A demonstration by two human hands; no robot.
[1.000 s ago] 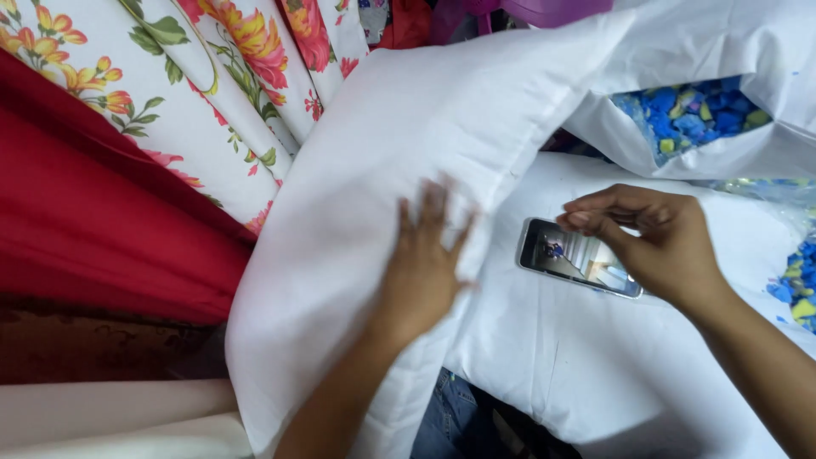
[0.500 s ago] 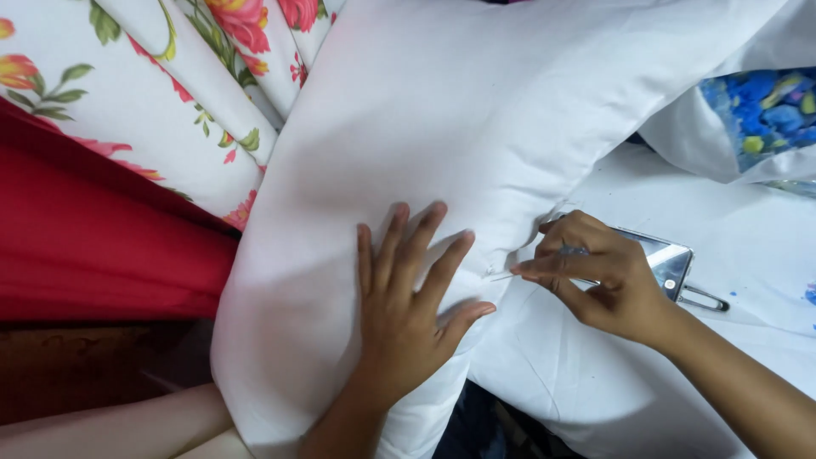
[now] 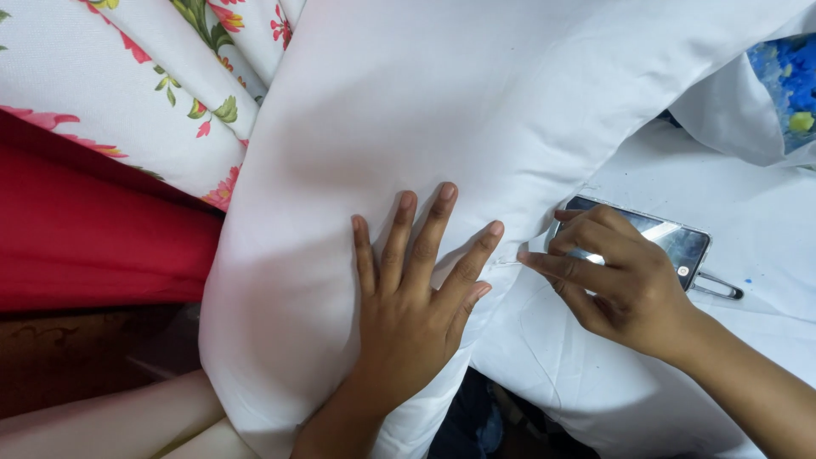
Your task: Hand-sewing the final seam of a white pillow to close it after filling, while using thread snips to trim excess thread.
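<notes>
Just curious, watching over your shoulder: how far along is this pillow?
Done: the white pillow looks stuffed. In hand: the left hand presses it flat while the right hand pinches something thin, too small to identify, at its edge, above a phone. Left: I cannot tell whether the edge is closed.

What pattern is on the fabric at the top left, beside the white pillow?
The fabric is white with red-pink flowers and green leaves, seen in the head view.

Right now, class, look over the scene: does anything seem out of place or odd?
Yes: a phone lies loose on the white cloth beside the right hand, amid sewing work, where it could slide. The left hand presses the white pillow.
</notes>
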